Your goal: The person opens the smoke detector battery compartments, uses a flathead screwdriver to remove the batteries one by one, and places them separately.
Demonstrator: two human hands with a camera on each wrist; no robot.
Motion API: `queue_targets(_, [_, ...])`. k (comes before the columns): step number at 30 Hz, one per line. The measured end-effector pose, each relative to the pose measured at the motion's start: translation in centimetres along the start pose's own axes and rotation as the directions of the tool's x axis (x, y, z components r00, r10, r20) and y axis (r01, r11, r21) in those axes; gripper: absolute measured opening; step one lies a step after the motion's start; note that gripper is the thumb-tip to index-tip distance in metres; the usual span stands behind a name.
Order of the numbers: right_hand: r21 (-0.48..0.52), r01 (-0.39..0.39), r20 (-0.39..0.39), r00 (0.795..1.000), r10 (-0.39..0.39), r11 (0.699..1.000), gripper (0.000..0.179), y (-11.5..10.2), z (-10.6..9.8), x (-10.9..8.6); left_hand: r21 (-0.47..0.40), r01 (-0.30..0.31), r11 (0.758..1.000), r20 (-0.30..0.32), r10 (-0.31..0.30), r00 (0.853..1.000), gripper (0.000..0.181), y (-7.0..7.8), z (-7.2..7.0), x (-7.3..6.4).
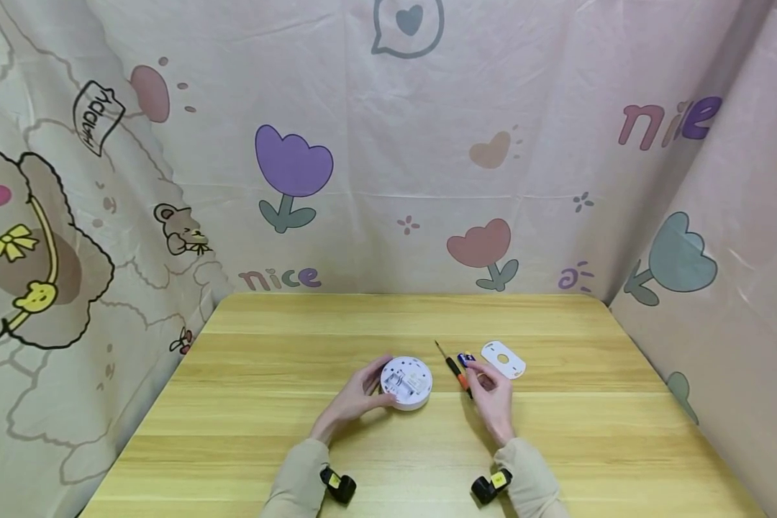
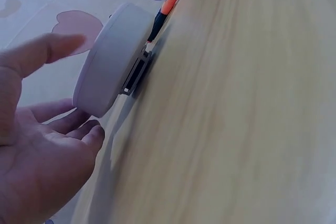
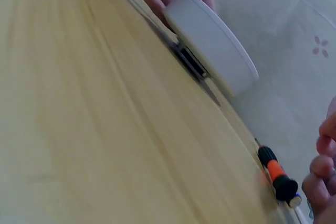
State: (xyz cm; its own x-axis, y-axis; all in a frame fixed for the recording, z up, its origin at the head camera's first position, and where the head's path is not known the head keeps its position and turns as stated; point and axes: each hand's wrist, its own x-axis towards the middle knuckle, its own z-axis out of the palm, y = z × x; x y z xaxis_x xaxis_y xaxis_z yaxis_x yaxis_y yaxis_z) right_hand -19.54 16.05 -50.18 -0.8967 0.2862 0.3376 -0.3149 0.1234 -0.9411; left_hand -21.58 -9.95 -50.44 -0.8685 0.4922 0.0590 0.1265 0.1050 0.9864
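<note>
A round white device [image 1: 406, 383] like a smoke detector is tilted back, its underside with a battery compartment towards the head camera. My left hand [image 1: 361, 394] holds it by its side, thumb at the near edge. In both wrist views it looks close to the tabletop, with a small hinged-looking flap [image 3: 190, 60] at its lower edge. Reaching over the table, my right hand [image 1: 494, 399] has thumb and fingertips close together beside a small blue battery [image 1: 465, 357]. The battery's round end [image 3: 295, 201] shows behind a screwdriver. Whether my fingertips pinch anything is hidden.
The black-and-orange screwdriver [image 1: 455, 367] lies between the device and my right hand, its tip pointing away. Behind that hand is a white plate [image 1: 513, 365] with a central hole. The wooden table [image 1: 285, 345] meets a printed curtain [image 1: 375, 237] at the back.
</note>
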Motion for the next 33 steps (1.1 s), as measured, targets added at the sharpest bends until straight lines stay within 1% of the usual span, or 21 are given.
queue_targets(3, [-0.007,-0.019,0.116,0.993,0.02,1.0,0.022,0.1,0.6,-0.1,0.038,0.014,0.999,-0.019,-0.014,1.0,0.092,0.1,0.2,0.0])
queue_targets(5, [-0.02,-0.024,0.21,0.977,0.028,0.999,0.027,0.5,1.1,0.0,0.065,0.033,0.997,-0.037,-0.031,0.999,0.097,0.1,0.5,0.1])
queue_targets(7, [-0.033,-0.015,0.309,0.951,0.024,0.999,0.033,1.0,1.5,0.0,0.088,0.038,0.995,-0.052,-0.034,0.998,0.101,0.1,0.7,0.1])
queue_targets(11, [0.001,-0.035,0.47,0.882,0.031,0.999,0.044,1.4,2.5,0.0,0.117,0.043,0.992,-0.081,-0.033,0.996,0.104,0.1,1.0,0.1])
queue_targets(13, [0.011,-0.049,0.526,0.85,0.035,0.999,0.048,1.3,2.8,0.0,0.137,0.04,0.99,-0.092,-0.028,0.995,0.103,0.1,1.2,0.0])
queue_targets(14, [0.011,-0.055,0.545,0.837,0.04,0.998,0.049,1.3,2.9,-0.1,0.143,0.037,0.989,-0.093,-0.024,0.995,0.103,0.1,1.3,0.0])
queue_targets(16, [0.005,-0.049,0.573,0.819,0.038,0.999,0.049,1.1,3.0,-0.1,0.163,0.038,0.986,-0.094,-0.023,0.995,0.102,0.1,1.4,0.0])
queue_targets(19, [-0.001,-0.024,0.588,0.809,0.02,1.0,0.047,0.4,3.0,-0.2,0.208,0.044,0.977,-0.086,-0.027,0.996,0.102,0.2,1.5,0.0])
queue_targets(21, [0.007,-0.024,0.597,0.802,0.015,1.0,0.046,-0.1,3.0,-0.3,0.237,0.056,0.97,-0.072,-0.04,0.997,0.103,0.3,1.5,0.0])
queue_targets(23, [0.021,-0.042,0.606,0.795,0.021,0.999,0.046,-0.7,2.9,-0.4,0.253,0.069,0.965,-0.05,-0.058,0.997,0.103,0.4,1.6,-0.1])
queue_targets(25, [0.024,-0.062,0.609,0.792,0.034,0.998,0.049,-1.0,2.8,-0.4,0.25,0.06,0.966,-0.019,-0.057,0.998,0.102,0.5,1.5,-0.1])
queue_targets(28, [0.023,-0.065,0.608,0.793,0.038,0.998,0.052,-1.2,2.8,-0.4,0.233,0.055,0.971,0.015,-0.06,0.998,0.101,0.5,1.5,-0.1])
queue_targets(30, [0.023,-0.06,0.611,0.791,0.034,0.998,0.054,-1.2,2.7,-0.4,0.223,0.05,0.974,0.023,-0.057,0.998,0.101,0.4,1.5,0.0])
queue_targets(33, [0.023,-0.053,0.621,0.784,0.027,0.998,0.057,-1.1,2.7,-0.5,0.209,0.066,0.976,0.014,-0.071,0.997,0.103,0.3,1.5,0.0])
